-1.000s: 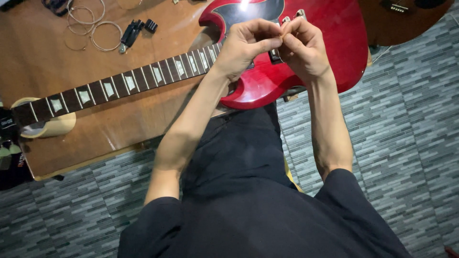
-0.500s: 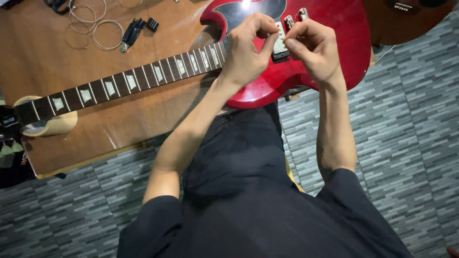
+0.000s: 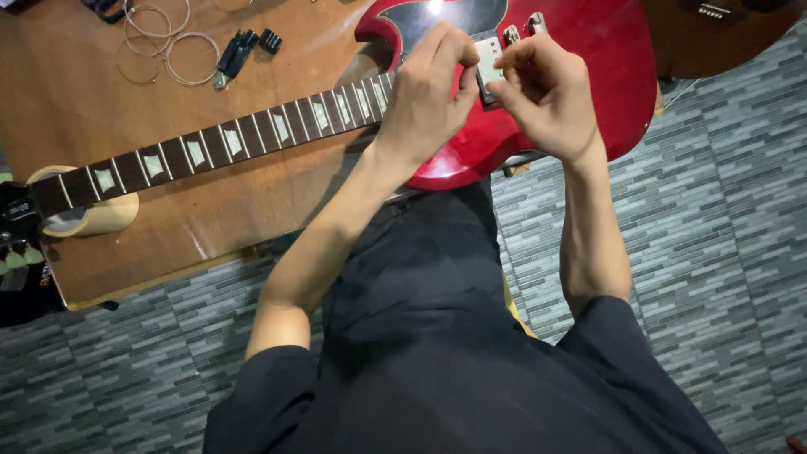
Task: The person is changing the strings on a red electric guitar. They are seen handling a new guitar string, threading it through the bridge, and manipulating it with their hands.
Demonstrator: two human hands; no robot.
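Electric guitar [image 3: 580,76], glossy red body, black pickguard, dark fretboard with pale block inlays; upper centre of frame, flat on brown wooden table [image 3: 76,101]. Left hand [image 3: 429,101] curled over pickup [image 3: 489,57]; right hand [image 3: 546,92] pinched beside it, contents indiscernible. Coiled strings [image 3: 160,42], upper left.

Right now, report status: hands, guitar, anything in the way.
Left hand and right hand both over the red guitar body, fingertips pinched near the pickup. Guitar flat on wooden table. Coiled strings lie well aside.
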